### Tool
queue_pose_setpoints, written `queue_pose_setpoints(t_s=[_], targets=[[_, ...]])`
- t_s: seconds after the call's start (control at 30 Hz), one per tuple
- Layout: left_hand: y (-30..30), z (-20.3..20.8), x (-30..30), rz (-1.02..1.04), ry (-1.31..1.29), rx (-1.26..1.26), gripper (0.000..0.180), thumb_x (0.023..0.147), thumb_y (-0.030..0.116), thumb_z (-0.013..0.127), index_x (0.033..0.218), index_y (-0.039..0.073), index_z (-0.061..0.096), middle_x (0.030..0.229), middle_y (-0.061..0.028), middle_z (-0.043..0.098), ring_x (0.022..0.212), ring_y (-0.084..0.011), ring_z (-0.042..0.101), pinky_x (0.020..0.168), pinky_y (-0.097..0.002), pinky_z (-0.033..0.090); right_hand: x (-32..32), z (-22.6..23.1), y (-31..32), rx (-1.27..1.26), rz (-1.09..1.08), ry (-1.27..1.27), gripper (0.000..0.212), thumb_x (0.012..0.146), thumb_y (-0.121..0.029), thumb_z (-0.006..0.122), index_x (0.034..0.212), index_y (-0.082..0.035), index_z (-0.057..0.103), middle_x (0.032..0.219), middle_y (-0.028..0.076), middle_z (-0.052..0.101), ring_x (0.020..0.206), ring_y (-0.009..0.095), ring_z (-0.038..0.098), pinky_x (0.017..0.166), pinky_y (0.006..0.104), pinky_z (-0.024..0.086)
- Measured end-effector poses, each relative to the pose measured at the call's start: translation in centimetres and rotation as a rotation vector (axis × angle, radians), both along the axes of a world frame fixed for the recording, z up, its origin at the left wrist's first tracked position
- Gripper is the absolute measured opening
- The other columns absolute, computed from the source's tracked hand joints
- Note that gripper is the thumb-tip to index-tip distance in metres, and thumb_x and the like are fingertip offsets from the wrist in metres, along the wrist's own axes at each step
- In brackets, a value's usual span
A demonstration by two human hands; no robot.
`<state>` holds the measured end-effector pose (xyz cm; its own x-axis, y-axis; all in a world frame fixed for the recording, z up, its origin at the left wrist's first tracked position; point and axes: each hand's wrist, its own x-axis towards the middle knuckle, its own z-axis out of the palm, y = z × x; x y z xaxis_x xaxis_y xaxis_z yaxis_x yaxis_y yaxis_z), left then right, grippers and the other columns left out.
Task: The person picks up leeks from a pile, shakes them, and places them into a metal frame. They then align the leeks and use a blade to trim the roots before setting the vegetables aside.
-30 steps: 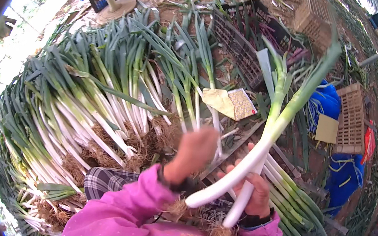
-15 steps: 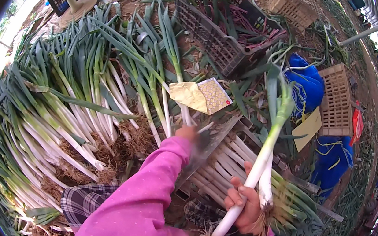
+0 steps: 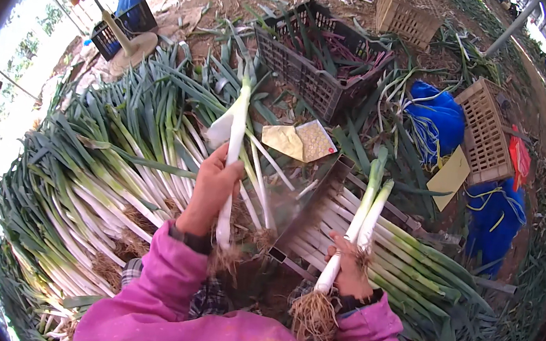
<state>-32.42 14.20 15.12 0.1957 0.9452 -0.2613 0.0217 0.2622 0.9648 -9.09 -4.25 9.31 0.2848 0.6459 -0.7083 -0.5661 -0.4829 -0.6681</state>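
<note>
Left hand (image 3: 211, 187) has shifted left and drawn nearer the body since the earlier frame, and now carries a single leek (image 3: 239, 122). Its fingers are wrapped around the white stem; the green end points away from the body and the roots hang below the wrist. Right hand (image 3: 350, 275) grips a pair of leeks (image 3: 360, 212) by the lower stems, roots toward the body. Beneath and beside this hand, a row of leeks (image 3: 412, 256) lies next to an upright metal plate (image 3: 313, 203). At the left, a large pile of leeks (image 3: 116, 172) lies with roots inward. Beyond the hands stands a black crate (image 3: 289, 70) containing leaves and reddish stalks.
</note>
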Motion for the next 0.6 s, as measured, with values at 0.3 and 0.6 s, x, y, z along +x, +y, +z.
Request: queue_pose_setpoints(t_s=[0.3,0.6], targets=[[-8.3,4.6,7.3,-0.243,0.299,0.509,0.057,0.09,0.013,0.056,0.141,-0.003,0.036,0.1,-0.0174,0.066,0.081,-0.023,0.066,0.073,-0.0336,0.052,-2.1,-6.8,1.3,0.284,-0.144,-0.079,0.1,0.08,0.011,0.06,0.153,-0.024,0.002,0.097,0.012,0.06,0.067,0.018,0.059,0.053,0.0315,0.05],[-7.5,-4.9,17.6,-0.759,0.851,0.375,0.055,0.08,0.012,0.058,0.129,-0.007,0.04,0.098,-0.031,0.063,0.096,-0.0435,0.062,0.085,-0.0467,0.049,-0.9,-13.2,1.0,0.263,-0.077,-0.089,0.031,0.079,-0.015,0.063,0.103,0.004,0.059,0.085,0.012,0.065,0.073,0.022,0.063,0.064,0.0364,0.049]])
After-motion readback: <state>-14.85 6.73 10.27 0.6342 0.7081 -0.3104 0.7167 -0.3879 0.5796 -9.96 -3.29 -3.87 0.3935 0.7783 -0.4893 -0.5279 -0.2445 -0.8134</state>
